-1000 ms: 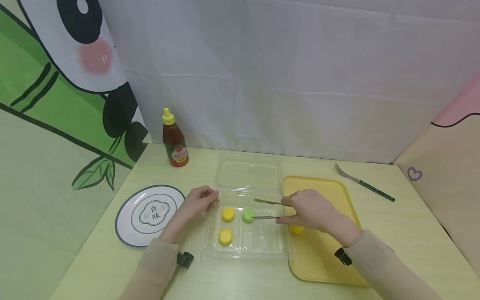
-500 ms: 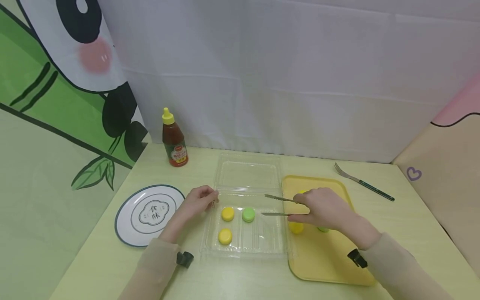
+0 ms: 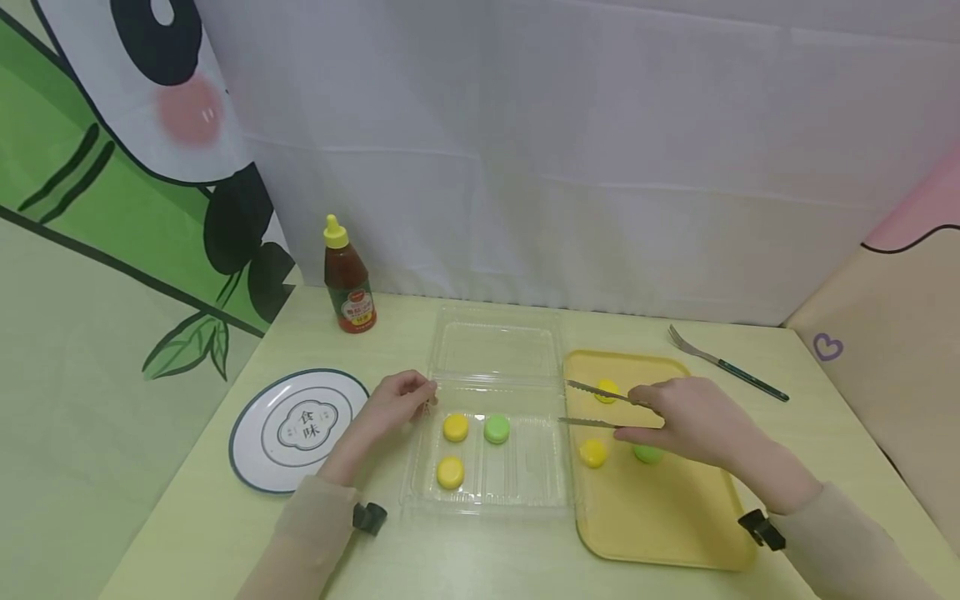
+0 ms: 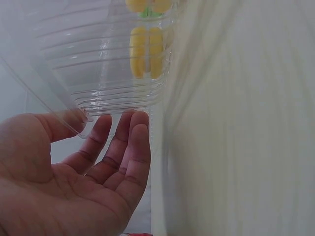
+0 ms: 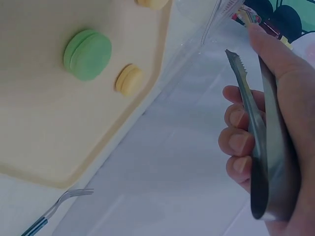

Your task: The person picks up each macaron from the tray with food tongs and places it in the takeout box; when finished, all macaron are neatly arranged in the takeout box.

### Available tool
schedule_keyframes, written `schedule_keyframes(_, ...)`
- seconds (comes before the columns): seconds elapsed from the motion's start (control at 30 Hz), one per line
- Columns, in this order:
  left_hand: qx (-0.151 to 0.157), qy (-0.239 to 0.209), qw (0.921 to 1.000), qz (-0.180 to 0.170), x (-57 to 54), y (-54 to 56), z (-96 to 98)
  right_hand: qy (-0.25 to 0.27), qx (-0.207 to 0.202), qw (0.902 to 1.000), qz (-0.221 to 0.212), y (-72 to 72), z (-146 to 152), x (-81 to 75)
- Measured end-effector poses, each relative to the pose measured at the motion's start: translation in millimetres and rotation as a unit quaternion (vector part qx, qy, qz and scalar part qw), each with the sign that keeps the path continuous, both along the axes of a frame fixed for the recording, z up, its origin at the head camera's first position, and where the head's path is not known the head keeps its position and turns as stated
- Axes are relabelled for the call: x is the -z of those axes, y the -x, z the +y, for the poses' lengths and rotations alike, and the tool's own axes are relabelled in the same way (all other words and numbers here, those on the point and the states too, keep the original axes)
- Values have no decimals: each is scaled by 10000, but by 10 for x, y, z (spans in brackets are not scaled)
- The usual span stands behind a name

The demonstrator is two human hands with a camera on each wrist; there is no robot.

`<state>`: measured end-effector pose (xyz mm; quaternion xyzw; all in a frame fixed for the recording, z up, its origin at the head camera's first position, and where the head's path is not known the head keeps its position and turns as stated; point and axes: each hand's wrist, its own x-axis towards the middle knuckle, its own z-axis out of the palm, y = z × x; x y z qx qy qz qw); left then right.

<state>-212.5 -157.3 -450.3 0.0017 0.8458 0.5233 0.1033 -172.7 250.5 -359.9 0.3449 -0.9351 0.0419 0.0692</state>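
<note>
My left hand (image 3: 397,402) pinches the left rim of a clear plastic clamshell box (image 3: 543,479), thumb above and fingers below in the left wrist view. The box lies with its lid folded back. Two yellow macarons (image 3: 450,472) and a green macaron (image 3: 497,429) sit in its left and middle compartments. My right hand (image 3: 690,417) holds metal tongs (image 5: 275,162) over a yellow tray (image 3: 652,525). The tongs' tips are spread with nothing between them. On the tray lie two yellow macarons (image 3: 594,452) and a green macaron (image 3: 648,455), partly covered by the hand.
A white blue-rimmed plate (image 3: 258,433) lies left of the box, partly behind the left forearm. A sauce bottle (image 3: 348,287) stands at the back left. A fork (image 3: 731,368) lies right of the tray. A white cloth (image 3: 600,167) hangs behind the table.
My right hand has moved right with the tongs, from around the green macaron in the box to over the tray. That macaron stays in the box. The left hand has kept its place.
</note>
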Motion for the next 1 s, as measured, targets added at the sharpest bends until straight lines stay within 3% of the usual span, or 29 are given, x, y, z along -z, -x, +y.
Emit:
schedule_keyframes(0.27, -7, 16, 10000, -34, -1, -6, 2, 156, 134, 9993, 309, -61, 242, 31)
schedule_keyframes(0.53, -31, -8, 10000, -72, -2, 0, 4, 168, 387, 9985, 346, -163, 429, 72)
schedule_keyframes(1.0, -56, 11, 9999, -109, -22, -8, 10, 96, 984, 9950, -107, -313, 717, 192)
